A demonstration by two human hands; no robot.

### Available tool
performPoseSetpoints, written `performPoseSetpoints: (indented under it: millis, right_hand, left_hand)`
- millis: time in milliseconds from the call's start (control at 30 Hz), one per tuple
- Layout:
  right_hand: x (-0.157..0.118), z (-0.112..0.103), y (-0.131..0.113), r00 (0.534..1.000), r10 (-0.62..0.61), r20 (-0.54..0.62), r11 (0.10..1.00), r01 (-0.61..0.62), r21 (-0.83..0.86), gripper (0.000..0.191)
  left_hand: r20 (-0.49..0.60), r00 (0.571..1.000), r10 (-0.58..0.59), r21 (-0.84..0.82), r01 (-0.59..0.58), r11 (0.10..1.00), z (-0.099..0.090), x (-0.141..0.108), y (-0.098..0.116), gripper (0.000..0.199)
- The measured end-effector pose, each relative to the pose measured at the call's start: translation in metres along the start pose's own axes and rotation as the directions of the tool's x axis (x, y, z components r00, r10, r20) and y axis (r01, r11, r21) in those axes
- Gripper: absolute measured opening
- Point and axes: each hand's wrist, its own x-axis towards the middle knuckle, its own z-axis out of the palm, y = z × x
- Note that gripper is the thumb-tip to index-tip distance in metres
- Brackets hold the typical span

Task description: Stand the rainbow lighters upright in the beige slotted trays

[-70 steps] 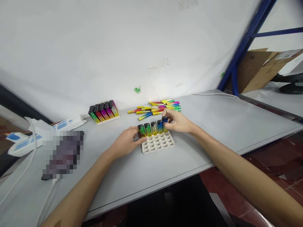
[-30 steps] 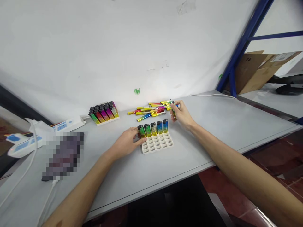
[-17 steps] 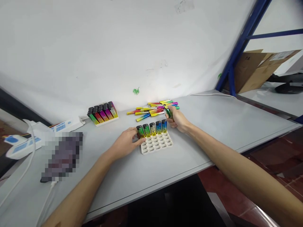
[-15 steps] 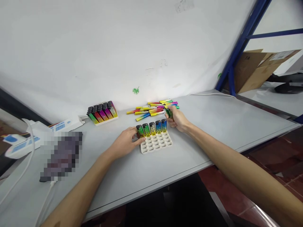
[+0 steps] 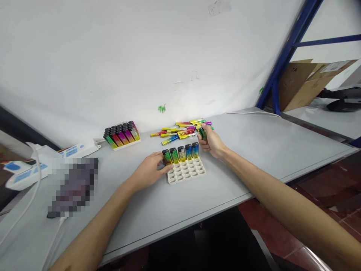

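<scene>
A white tray [image 5: 186, 174] with rows of slots lies on the table, and several upright lighters [image 5: 182, 153] fill its back row. My left hand [image 5: 150, 169] rests at the tray's left edge, its fingers around the leftmost green lighter [image 5: 167, 157]. My right hand [image 5: 211, 142] is closed on a green lighter [image 5: 202, 134], to the right of and behind the tray. Beyond the tray lies a loose pile of shiny coloured sleeves [image 5: 186, 132]. The fingertips of my left hand are partly hidden behind the lighter.
A second tray [image 5: 128, 145] full of black-topped coloured lighters stands at the back left. Power strips [image 5: 76, 149], a white cable [image 5: 38, 180] and a pixelated dark object [image 5: 76, 186] are further left. Cardboard boxes [image 5: 307, 84] stand beyond the blue frame [image 5: 282, 60].
My right hand has shifted very slightly with the green lighter in it. My left hand and the tray have hardly moved.
</scene>
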Motion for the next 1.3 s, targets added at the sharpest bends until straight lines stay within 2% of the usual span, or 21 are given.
performPoseSetpoints:
  millis: [367,500,667,767,900,1000,1067,1133,1167,1233,1300]
  right_hand:
    - [-0.003,0.001,-0.001,1.0,-0.001,0.03,1.0,0.001,-0.021,0.04]
    - [0.0,0.001,0.001,0.999,-0.009,-0.039,1.0,0.008,-0.012,0.042]
    - [-0.001,0.0,-0.004,0.99,-0.128,-0.061,0.99,0.132,0.059,0.038]
    - [-0.011,-0.002,-0.016,0.972,-0.237,0.01,0.971,0.236,0.035,0.025]
    - [-0.033,-0.001,-0.033,0.882,-0.405,0.242,0.908,0.419,-0.007,0.021]
    - [-0.05,0.006,-0.037,0.861,-0.44,0.255,0.885,0.464,-0.039,0.021]
    - [-0.059,0.015,-0.034,0.862,-0.445,0.243,0.864,0.485,-0.138,0.023]
    - [-0.067,0.026,-0.027,0.845,-0.466,0.263,0.81,0.527,-0.257,0.025]
    - [-0.07,0.031,-0.022,0.822,-0.491,0.29,0.76,0.566,-0.32,0.025]
    - [-0.073,0.039,-0.011,0.752,-0.544,0.373,0.607,0.659,-0.444,0.021]
    - [-0.072,0.042,-0.001,0.689,-0.548,0.474,0.428,0.718,-0.549,0.017]
  left_hand:
    - [0.005,1.0,-0.005,-0.021,0.005,1.0,0.0,0.0,0.001,0.034]
    - [0.025,1.0,-0.018,-0.042,0.019,0.999,-0.004,-0.003,0.001,0.037]
    - [0.114,0.993,0.038,-0.105,-0.026,0.994,-0.014,-0.008,0.001,0.043]
    - [0.127,0.991,0.034,-0.094,-0.022,0.995,-0.015,-0.009,0.001,0.045]
    - [0.143,0.989,0.03,-0.106,-0.015,0.994,-0.011,-0.008,0.004,0.048]
    - [0.14,0.989,0.052,-0.123,-0.035,0.992,-0.008,-0.007,0.008,0.051]
    - [0.128,0.99,0.055,-0.111,-0.04,0.993,-0.006,-0.007,0.01,0.052]
    - [0.109,0.993,0.035,-0.089,-0.025,0.996,-0.005,-0.007,0.012,0.051]
    - [0.105,0.994,0.024,-0.08,-0.016,0.997,-0.005,-0.007,0.012,0.05]
    - [0.105,0.994,0.015,-0.074,-0.008,0.997,-0.004,-0.007,0.012,0.047]
    - [0.111,0.994,0.026,-0.086,-0.016,0.996,-0.004,-0.007,0.012,0.045]
